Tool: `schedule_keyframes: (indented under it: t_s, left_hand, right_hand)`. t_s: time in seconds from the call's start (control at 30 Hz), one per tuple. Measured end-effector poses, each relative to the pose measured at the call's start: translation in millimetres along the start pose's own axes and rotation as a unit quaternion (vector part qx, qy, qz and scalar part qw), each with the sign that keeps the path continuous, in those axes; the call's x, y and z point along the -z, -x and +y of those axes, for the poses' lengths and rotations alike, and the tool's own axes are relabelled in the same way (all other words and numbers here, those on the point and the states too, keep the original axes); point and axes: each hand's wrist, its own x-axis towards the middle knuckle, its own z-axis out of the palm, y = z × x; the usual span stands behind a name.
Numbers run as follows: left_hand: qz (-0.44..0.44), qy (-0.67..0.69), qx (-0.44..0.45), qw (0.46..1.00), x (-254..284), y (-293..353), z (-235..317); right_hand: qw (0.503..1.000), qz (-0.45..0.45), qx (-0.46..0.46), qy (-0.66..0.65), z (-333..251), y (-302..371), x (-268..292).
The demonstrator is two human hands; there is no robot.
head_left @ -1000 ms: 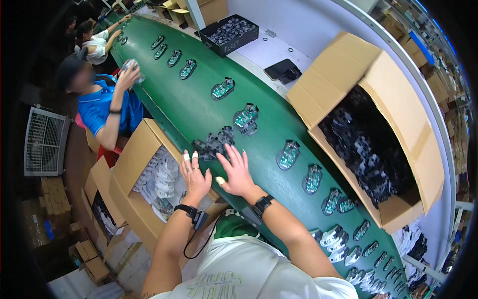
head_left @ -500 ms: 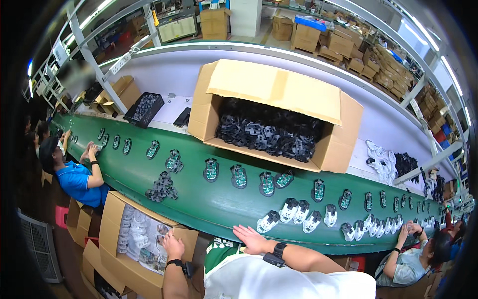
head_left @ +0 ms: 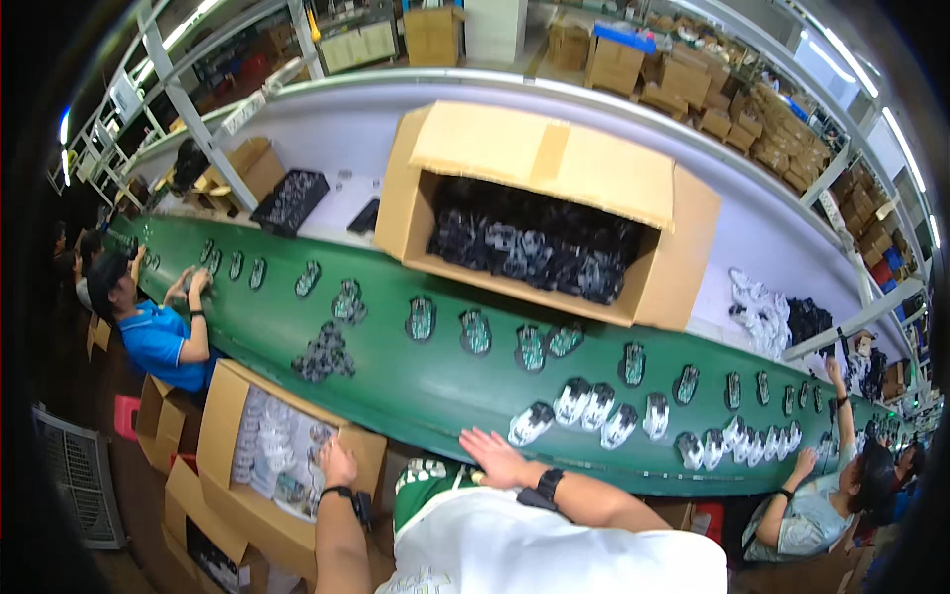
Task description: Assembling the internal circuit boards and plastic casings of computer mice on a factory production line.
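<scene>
My left hand (head_left: 337, 463) reaches into the right side of an open carton (head_left: 223, 436) at my left. Its blurred fingers are by clear plastic-looking pieces (head_left: 272, 445) in the carton, and their grip cannot be made out. My right hand (head_left: 492, 457) lies flat on the near edge of the green conveyor belt (head_left: 426, 381), fingers stretched out and nothing held. Just right of it sits a white-and-black mouse-shaped shell (head_left: 531, 424), with several more beyond. Farther back on the belt runs a row of dark bases with green circuit boards (head_left: 475, 333).
A large open carton (head_left: 683, 247) of black plastic parts stands behind the belt. Dark parts lie in a pile (head_left: 324, 353) on the belt. A black tray (head_left: 290, 202) sits at the back left. Co-workers sit at left (head_left: 163, 342) and right (head_left: 816, 510).
My left hand has shifted slightly within the carton; my right hand stays on the belt edge. The right co-worker has raised one arm toward the back shelf. The whole view has tilted a little.
</scene>
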Motion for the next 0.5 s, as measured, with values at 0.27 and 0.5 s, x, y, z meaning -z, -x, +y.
schedule_keyframes:
  t_s: [0.27, 0.5]
  left_hand:
    - [0.012, 0.453, 0.193, 0.870, -20.0, -2.3, -5.1]
    - [-0.025, 0.071, 0.021, 0.997, -9.3, 14.6, 30.3]
  right_hand:
    - [0.996, -0.029, -0.013, 0.078, -8.8, -10.0, -12.2]
    - [0.994, 0.059, -0.047, 0.084, 2.1, -9.5, -33.6]
